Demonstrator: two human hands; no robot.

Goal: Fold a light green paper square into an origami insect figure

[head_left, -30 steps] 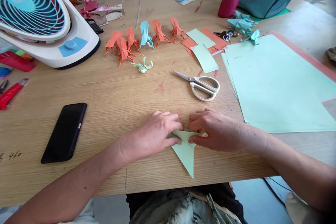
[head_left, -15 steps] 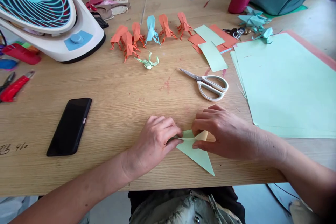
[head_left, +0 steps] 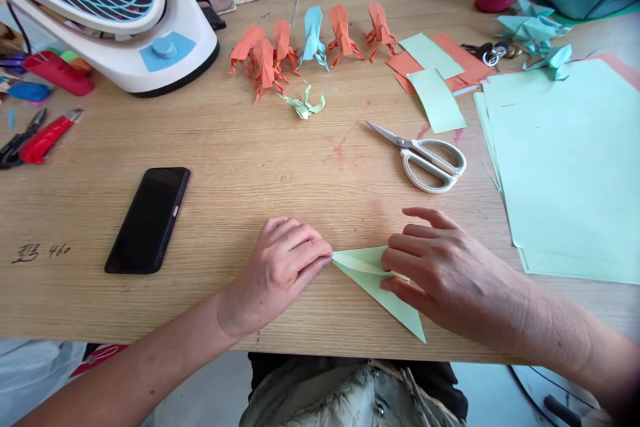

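Observation:
A pale green sheet of paper [head_left: 373,280], folded to a pointed triangular shape, lies near the table's front edge. My left hand [head_left: 280,273] pinches its left tip between thumb and fingers. Over its right part is my right hand [head_left: 440,267], thumb and fingers closed around a raised fold, with one finger lifted clear. That hand hides the right end of the paper. Beyond it rest white-handled scissors [head_left: 433,161], blades slightly apart or closed, I cannot tell which.
A black phone [head_left: 149,220] lies on the left, below a white fan [head_left: 175,33]. Several orange folded-paper figures [head_left: 341,32], a blue one [head_left: 313,37] and a small green one [head_left: 305,105] stand at the back. Large green sheets [head_left: 570,167] cover the right side, near cut strips [head_left: 439,100].
My left hand has shifted slightly left to the paper's tip. The right hand has moved a little right, and one finger has lifted. The camera view has shifted too.

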